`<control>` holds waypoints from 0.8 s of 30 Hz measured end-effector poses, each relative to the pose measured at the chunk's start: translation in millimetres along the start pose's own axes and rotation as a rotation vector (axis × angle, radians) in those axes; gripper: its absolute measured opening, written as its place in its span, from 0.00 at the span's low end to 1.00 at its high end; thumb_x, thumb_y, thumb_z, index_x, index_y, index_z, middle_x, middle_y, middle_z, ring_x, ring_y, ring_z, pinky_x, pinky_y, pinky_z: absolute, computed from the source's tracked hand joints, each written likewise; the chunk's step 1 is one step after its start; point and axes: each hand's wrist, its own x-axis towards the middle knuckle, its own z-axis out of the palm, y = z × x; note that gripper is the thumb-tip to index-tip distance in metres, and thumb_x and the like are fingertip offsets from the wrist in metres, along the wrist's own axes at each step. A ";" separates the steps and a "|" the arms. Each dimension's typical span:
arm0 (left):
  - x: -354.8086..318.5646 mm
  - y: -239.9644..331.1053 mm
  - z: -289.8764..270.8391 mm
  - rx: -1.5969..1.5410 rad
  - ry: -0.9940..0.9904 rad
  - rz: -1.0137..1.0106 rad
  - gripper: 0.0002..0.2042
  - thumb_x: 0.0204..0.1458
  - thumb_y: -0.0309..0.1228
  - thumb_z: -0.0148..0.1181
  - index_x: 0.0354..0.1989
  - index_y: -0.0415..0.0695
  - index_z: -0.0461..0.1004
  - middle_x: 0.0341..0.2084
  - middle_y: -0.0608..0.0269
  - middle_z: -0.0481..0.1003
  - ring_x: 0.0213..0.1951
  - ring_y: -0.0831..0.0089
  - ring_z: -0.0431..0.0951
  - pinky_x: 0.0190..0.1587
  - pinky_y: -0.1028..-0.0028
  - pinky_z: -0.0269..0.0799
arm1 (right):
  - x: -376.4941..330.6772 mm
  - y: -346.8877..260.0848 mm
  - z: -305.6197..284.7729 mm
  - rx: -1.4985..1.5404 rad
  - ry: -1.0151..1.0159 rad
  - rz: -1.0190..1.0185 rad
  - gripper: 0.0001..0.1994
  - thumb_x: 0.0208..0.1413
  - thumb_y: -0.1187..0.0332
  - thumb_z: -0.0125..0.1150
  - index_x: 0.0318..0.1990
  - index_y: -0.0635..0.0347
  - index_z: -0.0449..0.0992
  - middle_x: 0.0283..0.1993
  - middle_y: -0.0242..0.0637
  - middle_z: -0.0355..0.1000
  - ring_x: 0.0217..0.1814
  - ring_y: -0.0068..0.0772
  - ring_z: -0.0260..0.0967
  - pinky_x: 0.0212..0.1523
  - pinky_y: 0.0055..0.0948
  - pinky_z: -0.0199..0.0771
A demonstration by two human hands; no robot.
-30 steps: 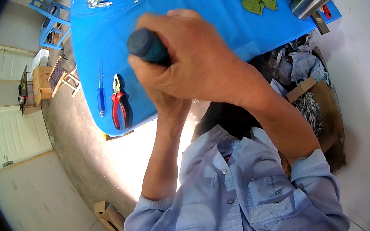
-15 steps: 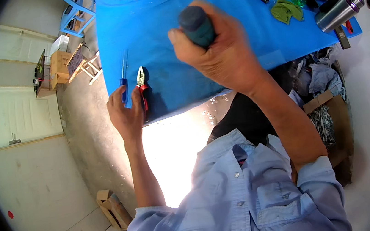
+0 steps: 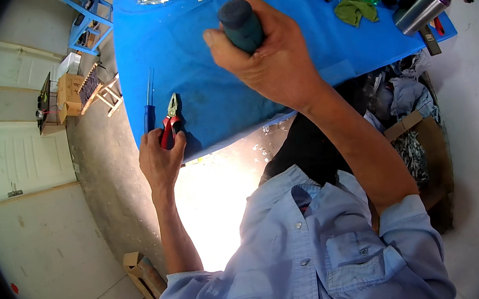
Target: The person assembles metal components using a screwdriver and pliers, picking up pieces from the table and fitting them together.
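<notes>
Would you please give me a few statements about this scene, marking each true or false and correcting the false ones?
1. The left hand is at the pliers. True.
2. The right hand is empty. False: it grips a dark handle.
3. The screwdriver lies to the left of the pliers. True.
4. The green cloth lies to the left of the right hand. False: it lies to the right of that hand.
5. The table covering is red. False: it is blue.
6. The steel flask is near the table's right end. True.

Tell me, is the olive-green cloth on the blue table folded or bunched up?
Bunched up: the olive-green cloth shows uneven creases and irregular edges on the blue-covered table.
</notes>
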 end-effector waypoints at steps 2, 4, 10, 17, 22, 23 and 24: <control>-0.2 -6.3 -0.3 -0.123 -0.007 -0.025 0.25 0.52 0.44 0.71 0.48 0.34 0.79 0.38 0.53 0.80 0.37 0.64 0.82 0.43 0.65 0.79 | 1.8 -2.0 0.1 -0.034 0.018 -0.007 0.10 0.58 0.70 0.72 0.35 0.57 0.73 0.26 0.24 0.66 0.29 0.15 0.61 0.30 0.22 0.66; 1.3 4.3 -12.3 -0.316 -0.074 -0.107 0.24 0.54 0.43 0.70 0.48 0.33 0.79 0.36 0.55 0.80 0.34 0.67 0.81 0.41 0.66 0.79 | 1.0 -1.8 -0.7 -0.053 0.033 -0.003 0.09 0.58 0.70 0.72 0.35 0.57 0.73 0.26 0.24 0.66 0.29 0.15 0.61 0.30 0.23 0.66; 10.1 67.5 -73.2 -1.196 -0.149 0.043 0.24 0.62 0.42 0.64 0.56 0.32 0.75 0.42 0.56 0.79 0.38 0.72 0.78 0.41 0.71 0.77 | -0.4 -1.9 -0.5 -0.074 0.034 -0.028 0.09 0.58 0.71 0.71 0.35 0.57 0.73 0.26 0.24 0.65 0.29 0.14 0.60 0.29 0.23 0.65; 17.3 147.2 -128.5 -0.893 -0.010 0.461 0.22 0.59 0.35 0.67 0.56 0.33 0.74 0.45 0.56 0.79 0.41 0.72 0.77 0.46 0.74 0.75 | -0.3 -4.3 4.1 -0.026 0.002 0.009 0.09 0.57 0.72 0.70 0.36 0.59 0.72 0.26 0.32 0.67 0.29 0.19 0.62 0.30 0.27 0.68; 18.9 168.8 -132.9 -0.444 0.250 0.686 0.23 0.48 0.28 0.73 0.53 0.35 0.76 0.42 0.53 0.78 0.41 0.59 0.80 0.48 0.67 0.76 | -1.8 0.9 4.7 -0.044 0.030 -0.033 0.09 0.57 0.71 0.69 0.38 0.60 0.73 0.27 0.40 0.71 0.28 0.25 0.69 0.31 0.30 0.72; 22.4 168.9 -131.5 -0.374 0.270 0.729 0.23 0.47 0.27 0.72 0.53 0.36 0.76 0.42 0.52 0.78 0.43 0.56 0.80 0.49 0.65 0.76 | -1.9 1.2 4.9 -0.022 0.031 -0.030 0.09 0.57 0.71 0.69 0.39 0.60 0.73 0.28 0.41 0.72 0.28 0.27 0.71 0.31 0.30 0.73; 24.2 167.0 -130.3 -0.303 0.290 0.769 0.24 0.46 0.25 0.72 0.53 0.36 0.76 0.42 0.50 0.78 0.44 0.53 0.80 0.49 0.64 0.76 | -2.7 0.9 5.6 0.003 0.030 -0.026 0.08 0.57 0.71 0.69 0.40 0.60 0.74 0.29 0.42 0.74 0.29 0.28 0.73 0.32 0.31 0.74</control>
